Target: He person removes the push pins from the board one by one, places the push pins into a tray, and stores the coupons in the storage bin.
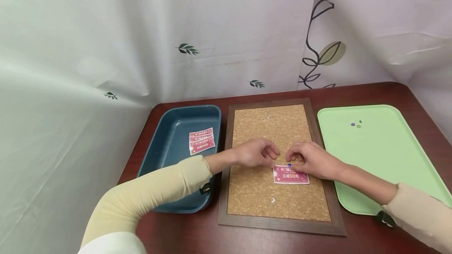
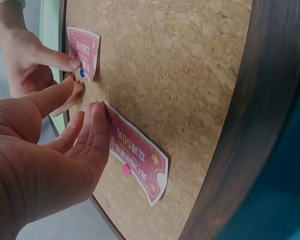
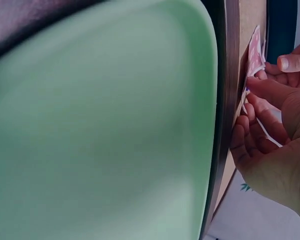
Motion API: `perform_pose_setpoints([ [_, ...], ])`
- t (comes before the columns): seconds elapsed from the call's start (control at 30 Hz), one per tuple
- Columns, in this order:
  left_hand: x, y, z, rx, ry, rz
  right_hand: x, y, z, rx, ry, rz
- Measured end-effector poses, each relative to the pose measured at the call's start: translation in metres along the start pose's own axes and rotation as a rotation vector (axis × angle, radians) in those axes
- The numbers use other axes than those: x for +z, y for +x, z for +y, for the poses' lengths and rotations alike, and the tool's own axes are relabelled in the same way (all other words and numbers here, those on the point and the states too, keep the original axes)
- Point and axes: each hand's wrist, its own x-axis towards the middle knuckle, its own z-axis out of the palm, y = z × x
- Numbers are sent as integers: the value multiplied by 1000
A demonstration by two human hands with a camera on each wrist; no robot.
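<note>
A pink coupon (image 1: 290, 177) lies on the corkboard (image 1: 247, 199) with a blue pushpin (image 1: 289, 165) at its upper edge. My right hand (image 1: 314, 160) pinches around this pin with thumb and index fingertip, the other fingers curled. To its left, my left hand (image 1: 256, 153) hovers low with relaxed, slightly bent fingers and holds nothing. A second coupon (image 2: 142, 150) with a pink pushpin (image 2: 127, 169) appears in the left wrist view, right by the left fingertips. The left hand hides that coupon in the head view.
Left of the board stands a blue bin (image 1: 169, 140) with several overlapping coupons (image 1: 202, 142). On the right, a green tray (image 1: 381, 160) holds a few small pins (image 1: 353, 124). A brown wooden frame (image 1: 279, 223) edges the board, and a patterned curtain (image 1: 226, 30) hangs behind.
</note>
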Motion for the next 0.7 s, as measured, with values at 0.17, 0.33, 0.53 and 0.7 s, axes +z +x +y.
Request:
perform_pose_setpoints([
  [0.17, 4, 2, 1, -10, 9, 2, 1, 1, 0, 7, -17, 10],
  [0.33, 8, 4, 1, 2, 18, 8, 2, 3, -1, 8, -10, 3],
  [0.53, 13, 6, 1, -8, 40, 8, 1, 4, -2, 25, -10, -25],
  [0.7, 15, 7, 4, -40, 82, 16, -1, 6, -5, 51, -27, -49],
])
